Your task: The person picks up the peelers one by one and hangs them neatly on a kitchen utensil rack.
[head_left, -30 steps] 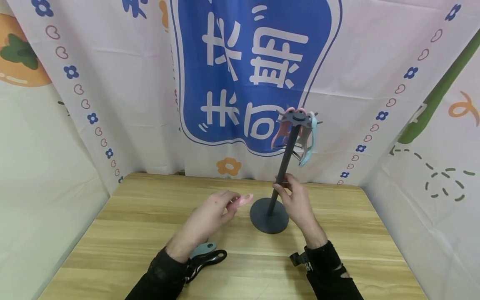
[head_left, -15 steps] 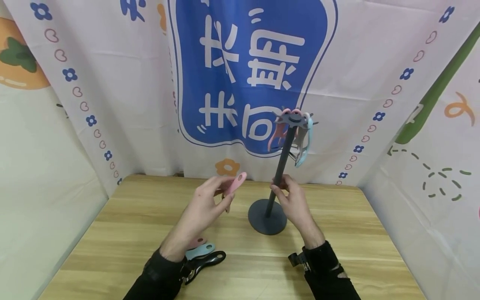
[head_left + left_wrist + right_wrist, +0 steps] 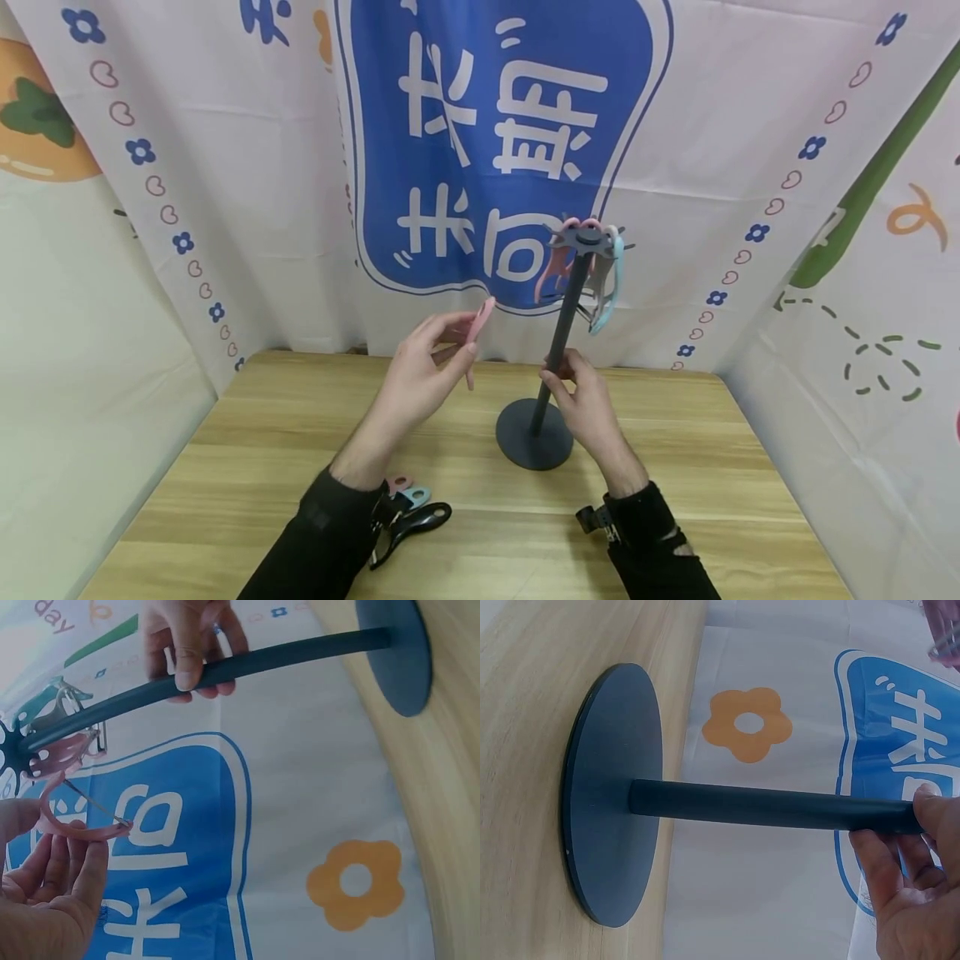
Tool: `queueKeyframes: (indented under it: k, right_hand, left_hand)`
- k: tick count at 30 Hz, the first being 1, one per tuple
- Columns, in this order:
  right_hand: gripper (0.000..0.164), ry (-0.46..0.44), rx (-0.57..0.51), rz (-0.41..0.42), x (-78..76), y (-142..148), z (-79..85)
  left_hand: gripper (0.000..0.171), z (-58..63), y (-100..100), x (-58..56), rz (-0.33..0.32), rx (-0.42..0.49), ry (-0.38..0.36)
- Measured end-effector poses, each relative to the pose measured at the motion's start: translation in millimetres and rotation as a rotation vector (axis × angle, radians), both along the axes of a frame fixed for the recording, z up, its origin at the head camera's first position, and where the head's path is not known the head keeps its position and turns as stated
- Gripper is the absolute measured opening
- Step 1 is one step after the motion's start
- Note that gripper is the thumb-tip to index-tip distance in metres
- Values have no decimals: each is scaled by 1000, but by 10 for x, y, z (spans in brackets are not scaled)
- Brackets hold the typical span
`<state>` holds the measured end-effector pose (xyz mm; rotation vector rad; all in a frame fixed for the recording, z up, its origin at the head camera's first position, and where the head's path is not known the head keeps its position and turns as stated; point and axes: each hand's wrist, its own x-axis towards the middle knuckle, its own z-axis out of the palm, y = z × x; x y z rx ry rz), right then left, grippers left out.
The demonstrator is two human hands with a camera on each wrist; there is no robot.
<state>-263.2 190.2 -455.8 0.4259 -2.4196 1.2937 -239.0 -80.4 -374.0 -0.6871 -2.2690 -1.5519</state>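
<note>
My left grip [image 3: 422,368] pinched a pink, curved, plastic-looking peeler with a thin metal blade [image 3: 481,321] between thumb and fingers, its long axis near upright. The dark-grey, spoked head [image 3: 588,242] of the stand lay above and to the right, apart from the peeler. My right grip [image 3: 587,393] curled round the slim, dark-grey post [image 3: 566,321], well below that head.

Open gap between pink peeler [image 3: 482,320] and stand [image 3: 516,435].
I see a way through left of the pole [image 3: 567,321], above the table [image 3: 495,533]; hanging peelers [image 3: 618,275] crowd its top behind and to the right, and the right hand [image 3: 588,400], gripping lower down, blocks passage there.
</note>
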Motion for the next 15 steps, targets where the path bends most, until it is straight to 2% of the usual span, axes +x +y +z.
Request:
queueKeyframes:
  k: [5, 11, 15]
  right_hand:
    - [21, 12, 3, 2, -4, 0, -6]
    - [19, 12, 0, 8, -19, 5, -26]
    - [19, 3, -1, 11, -23, 9, -32]
  left_hand:
    - [40, 114, 69, -88, -46, 62, -11]
    - [41, 252, 155, -194, -65, 102, -24]
    - [39, 409, 211, -182, -79, 131, -27]
